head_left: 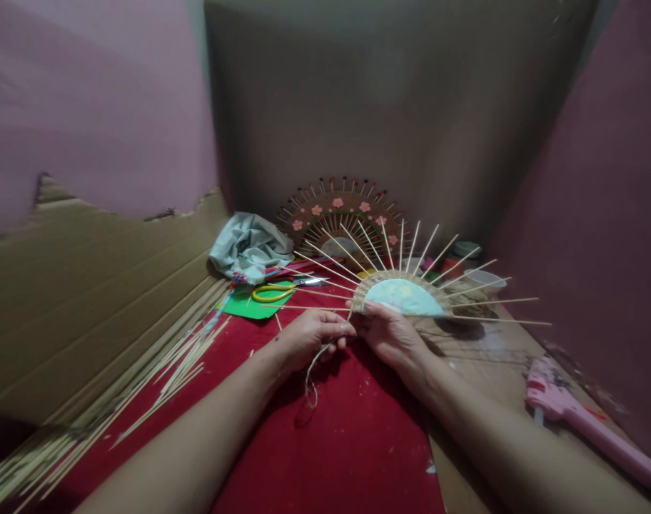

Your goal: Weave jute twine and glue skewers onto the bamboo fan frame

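My right hand (390, 334) grips the lower left corner of a half-round fan frame (405, 296), a pale blue half disc with several thin wooden sticks fanning out and a band of woven twine along its curved edge. My left hand (310, 334) is closed in a pinch on a strand of twine (310, 378) that hangs down in a loop over the red cloth (347, 442). Both hands meet at the frame's left end.
A finished brown fan with pink flowers (339, 214) leans on the cardboard backdrop. Yellow-handled scissors (275, 291) lie on green paper (253, 303) beside a crumpled cloth (250, 246). Loose sticks (143, 389) lie at left. A pink glue gun (572, 414) rests at right.
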Tool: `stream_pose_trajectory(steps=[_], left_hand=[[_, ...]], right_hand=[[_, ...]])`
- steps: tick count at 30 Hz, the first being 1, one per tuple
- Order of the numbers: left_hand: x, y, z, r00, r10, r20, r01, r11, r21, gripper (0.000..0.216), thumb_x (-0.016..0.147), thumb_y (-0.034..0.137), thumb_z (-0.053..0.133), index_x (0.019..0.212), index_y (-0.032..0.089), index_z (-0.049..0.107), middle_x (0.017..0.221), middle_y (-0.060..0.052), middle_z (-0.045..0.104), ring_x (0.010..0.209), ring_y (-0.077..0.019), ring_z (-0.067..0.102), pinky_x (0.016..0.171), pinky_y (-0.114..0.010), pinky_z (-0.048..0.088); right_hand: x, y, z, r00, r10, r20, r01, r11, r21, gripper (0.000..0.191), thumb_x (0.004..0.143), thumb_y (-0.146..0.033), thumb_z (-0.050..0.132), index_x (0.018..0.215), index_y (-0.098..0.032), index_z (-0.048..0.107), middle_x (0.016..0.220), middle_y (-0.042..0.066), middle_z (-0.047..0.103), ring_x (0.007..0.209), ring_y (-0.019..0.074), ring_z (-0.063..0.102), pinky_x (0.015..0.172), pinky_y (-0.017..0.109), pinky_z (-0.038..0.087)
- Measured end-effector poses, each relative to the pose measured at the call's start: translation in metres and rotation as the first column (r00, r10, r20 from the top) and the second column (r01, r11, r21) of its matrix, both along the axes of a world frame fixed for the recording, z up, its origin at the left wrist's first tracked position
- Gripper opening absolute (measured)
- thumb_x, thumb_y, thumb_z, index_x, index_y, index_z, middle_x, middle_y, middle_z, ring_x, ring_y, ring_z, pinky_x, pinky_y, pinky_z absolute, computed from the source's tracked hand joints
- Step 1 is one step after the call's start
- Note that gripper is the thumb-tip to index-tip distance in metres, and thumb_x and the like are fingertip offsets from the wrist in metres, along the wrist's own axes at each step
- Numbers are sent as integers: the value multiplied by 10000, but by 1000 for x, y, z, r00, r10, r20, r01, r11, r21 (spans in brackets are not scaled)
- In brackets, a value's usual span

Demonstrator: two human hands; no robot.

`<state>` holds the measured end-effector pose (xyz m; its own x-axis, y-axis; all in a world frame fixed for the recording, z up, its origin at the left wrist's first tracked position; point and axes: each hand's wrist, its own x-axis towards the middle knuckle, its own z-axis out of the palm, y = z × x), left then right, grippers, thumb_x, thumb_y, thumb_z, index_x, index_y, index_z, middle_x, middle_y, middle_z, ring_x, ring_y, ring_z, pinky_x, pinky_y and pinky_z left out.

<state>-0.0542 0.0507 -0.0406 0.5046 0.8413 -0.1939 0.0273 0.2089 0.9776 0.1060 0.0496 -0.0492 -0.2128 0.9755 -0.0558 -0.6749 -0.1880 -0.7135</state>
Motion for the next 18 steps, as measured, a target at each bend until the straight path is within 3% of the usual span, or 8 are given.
stream_pose_trajectory(steps=[8, 14, 16, 18], left_hand=[[-7, -1, 11, 966, 55, -254, -3, 980, 199, 181, 697, 309, 609, 682, 131, 638, 508, -20, 579, 354, -65, 429, 332, -181, 260], [-14, 7, 9, 906, 90, -413, 54, 944, 325, 265, 730, 365, 555, 579, 148, 578, 473, -15, 561, 346, -78, 435, 349, -195, 283], [-16, 8, 11, 858, 123, -498, 95, 915, 391, 308, 743, 396, 535, 566, 149, 582, 474, -16, 560, 380, -93, 459, 380, -206, 302], [-15, 6, 15, 800, 251, -544, 94, 844, 528, 333, 747, 431, 535, 584, 151, 611, 520, -23, 585, 458, -115, 499, 443, -225, 336]], right_hand=[[0, 0, -2, 1000, 5, -6, -6, 1000, -26, 62, 623, -156, 636, 683, -154, 653, 732, 44, 710, 688, 165, 614, 794, 336, 451], [1, 2, -4, 1000, -10, -8, 9, 999, -40, 58, 617, -148, 636, 674, -156, 643, 713, 50, 707, 685, 163, 620, 791, 336, 450], [1, 3, -4, 1000, -14, -7, 13, 999, -38, 62, 612, -152, 640, 674, -154, 642, 723, 50, 709, 684, 160, 620, 790, 333, 449], [2, 3, -5, 1000, -17, -4, 17, 999, -37, 72, 610, -160, 643, 681, -154, 646, 734, 46, 712, 678, 157, 619, 787, 330, 449]])
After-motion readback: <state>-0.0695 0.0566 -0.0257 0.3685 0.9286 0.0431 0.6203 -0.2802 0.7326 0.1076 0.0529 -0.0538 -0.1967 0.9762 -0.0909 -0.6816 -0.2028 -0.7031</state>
